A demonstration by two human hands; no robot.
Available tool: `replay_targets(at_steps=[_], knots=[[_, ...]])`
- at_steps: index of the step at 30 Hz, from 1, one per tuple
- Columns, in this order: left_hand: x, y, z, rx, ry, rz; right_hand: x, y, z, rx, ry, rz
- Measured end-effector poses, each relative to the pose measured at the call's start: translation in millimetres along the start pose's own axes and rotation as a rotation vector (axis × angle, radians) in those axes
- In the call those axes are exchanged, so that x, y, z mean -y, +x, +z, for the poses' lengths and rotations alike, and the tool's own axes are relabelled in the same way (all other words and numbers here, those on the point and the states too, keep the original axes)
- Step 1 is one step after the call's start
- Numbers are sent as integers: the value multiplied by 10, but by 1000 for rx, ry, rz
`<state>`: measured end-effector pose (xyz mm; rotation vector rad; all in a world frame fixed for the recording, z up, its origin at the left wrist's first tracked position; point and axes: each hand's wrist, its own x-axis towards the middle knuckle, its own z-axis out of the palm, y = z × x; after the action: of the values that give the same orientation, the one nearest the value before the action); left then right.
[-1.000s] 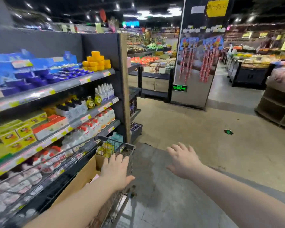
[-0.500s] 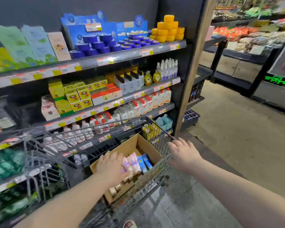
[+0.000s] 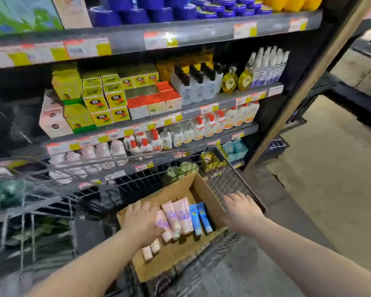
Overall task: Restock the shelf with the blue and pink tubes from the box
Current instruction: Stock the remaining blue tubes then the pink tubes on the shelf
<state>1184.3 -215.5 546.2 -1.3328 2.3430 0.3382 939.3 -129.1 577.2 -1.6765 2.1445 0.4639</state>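
Note:
A cardboard box (image 3: 176, 189) sits in a wire cart (image 3: 227, 176) in front of the shelf (image 3: 201, 33). Several pink tubes (image 3: 177, 214) lie side by side in the box, with two blue tubes (image 3: 199, 218) to their right. My left hand (image 3: 140, 221) is inside the box and lies on the left pink tubes, fingers spread; it hides what is under the palm. My right hand (image 3: 241, 209) rests with straight fingers on the cart's right wall beside the box and holds nothing.
The shelf rows hold yellow and green cartons (image 3: 103, 97), black-capped bottles (image 3: 193, 86), white pump bottles (image 3: 212, 125) and blue jars (image 3: 150, 13). A wooden post (image 3: 308, 82) ends the shelf on the right. Beyond it lies bare concrete floor (image 3: 330, 179).
The view has turned from the aisle down onto the shelf and cart. My left hand went from the box's edge onto the pink tubes. My right hand came onto the cart's right wall.

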Motion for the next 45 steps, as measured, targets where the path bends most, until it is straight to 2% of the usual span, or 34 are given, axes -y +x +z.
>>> replay_targets(at_steps=[3,14,26,33,45], knots=[[-39,222,120,53,-22,-9,23,313,120,72,-32,-47],[-594,1025,884,273,-329,-72,2,1503,864,325,27,-107],[-1312,1934,1829,347,-728,-242,-6,2291,1864,411,175,-19],[-1475,2241,2184,309,-769,-389,-6,2464,2223,420,311,114],[-1535,2306,2470,159,-949,-578,34,2498,2382,334,501,174]])
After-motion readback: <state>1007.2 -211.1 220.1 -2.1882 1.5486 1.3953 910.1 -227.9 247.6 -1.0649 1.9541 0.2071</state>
